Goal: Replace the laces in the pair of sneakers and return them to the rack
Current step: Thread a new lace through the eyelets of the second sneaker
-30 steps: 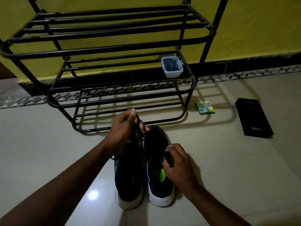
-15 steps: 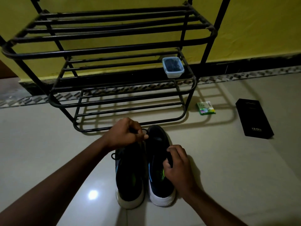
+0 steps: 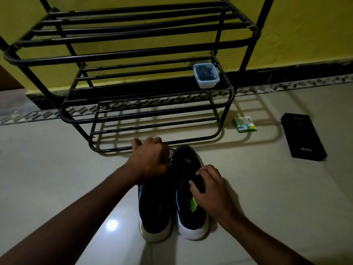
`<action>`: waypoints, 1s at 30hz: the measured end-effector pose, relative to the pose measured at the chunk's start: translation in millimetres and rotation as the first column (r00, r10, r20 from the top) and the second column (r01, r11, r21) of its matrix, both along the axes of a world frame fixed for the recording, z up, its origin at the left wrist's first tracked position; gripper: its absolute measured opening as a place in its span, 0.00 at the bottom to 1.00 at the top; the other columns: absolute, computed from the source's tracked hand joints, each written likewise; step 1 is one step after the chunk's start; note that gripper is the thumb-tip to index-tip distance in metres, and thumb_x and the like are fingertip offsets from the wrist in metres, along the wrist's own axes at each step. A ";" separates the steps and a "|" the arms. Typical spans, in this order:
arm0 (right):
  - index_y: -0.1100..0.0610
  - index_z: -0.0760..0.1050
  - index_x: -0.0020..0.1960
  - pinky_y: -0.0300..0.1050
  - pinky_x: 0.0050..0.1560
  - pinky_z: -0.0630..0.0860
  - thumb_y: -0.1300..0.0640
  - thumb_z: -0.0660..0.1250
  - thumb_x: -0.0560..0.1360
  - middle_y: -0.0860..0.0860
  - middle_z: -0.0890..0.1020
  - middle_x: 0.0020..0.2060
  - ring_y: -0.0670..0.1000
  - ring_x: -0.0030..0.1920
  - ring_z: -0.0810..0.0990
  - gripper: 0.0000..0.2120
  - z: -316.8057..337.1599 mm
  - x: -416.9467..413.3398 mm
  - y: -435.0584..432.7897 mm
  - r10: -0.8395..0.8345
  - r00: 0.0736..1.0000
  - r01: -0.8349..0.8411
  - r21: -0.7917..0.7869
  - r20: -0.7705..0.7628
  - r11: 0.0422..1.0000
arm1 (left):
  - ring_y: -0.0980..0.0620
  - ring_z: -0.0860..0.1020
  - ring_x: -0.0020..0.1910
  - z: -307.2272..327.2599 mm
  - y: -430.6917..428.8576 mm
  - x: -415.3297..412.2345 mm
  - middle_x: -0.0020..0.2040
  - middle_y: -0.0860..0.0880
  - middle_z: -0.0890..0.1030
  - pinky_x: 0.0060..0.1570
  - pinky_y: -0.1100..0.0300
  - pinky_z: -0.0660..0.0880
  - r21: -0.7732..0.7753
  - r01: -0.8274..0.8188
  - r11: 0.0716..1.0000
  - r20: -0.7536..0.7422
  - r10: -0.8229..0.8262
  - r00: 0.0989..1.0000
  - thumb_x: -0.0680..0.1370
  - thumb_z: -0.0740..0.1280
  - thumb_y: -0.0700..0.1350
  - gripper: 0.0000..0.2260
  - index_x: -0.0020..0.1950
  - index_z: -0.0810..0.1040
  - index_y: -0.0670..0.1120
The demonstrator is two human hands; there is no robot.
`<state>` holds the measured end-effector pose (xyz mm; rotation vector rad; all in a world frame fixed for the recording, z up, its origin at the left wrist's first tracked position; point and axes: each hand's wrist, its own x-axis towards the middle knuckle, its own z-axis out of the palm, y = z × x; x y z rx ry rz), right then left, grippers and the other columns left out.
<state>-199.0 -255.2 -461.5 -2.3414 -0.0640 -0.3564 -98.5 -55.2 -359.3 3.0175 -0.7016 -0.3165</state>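
Down on the floor tiles, just before the rack (image 3: 133,56), the left sneaker (image 3: 154,207) and right sneaker (image 3: 188,159) stand side by side. The left hand (image 3: 150,159) clamps its curled fingers on a dark lace (image 3: 171,153), seemingly to draw it out. The right hand (image 3: 210,190) pinches the right sneaker's upper, probably steadying it.

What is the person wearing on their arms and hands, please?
Nothing shows: the left hand and the right hand are bare, without gloves, and I see no ring, watch or bracelet. The left forearm and right forearm are bare to the frame's edge, so no sleeve is in view.
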 end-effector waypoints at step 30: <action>0.61 0.82 0.45 0.46 0.45 0.80 0.67 0.70 0.77 0.52 0.82 0.31 0.50 0.35 0.81 0.04 109.7 89.8 15.2 0.366 0.927 -0.234 0.629 -0.086 0.741 | 0.55 0.81 0.40 45.9 36.7 -6.4 0.44 0.53 0.84 0.36 0.63 0.76 -0.834 -0.110 0.541 -0.060 0.109 0.992 0.78 0.73 0.43 0.04 0.51 0.86 0.49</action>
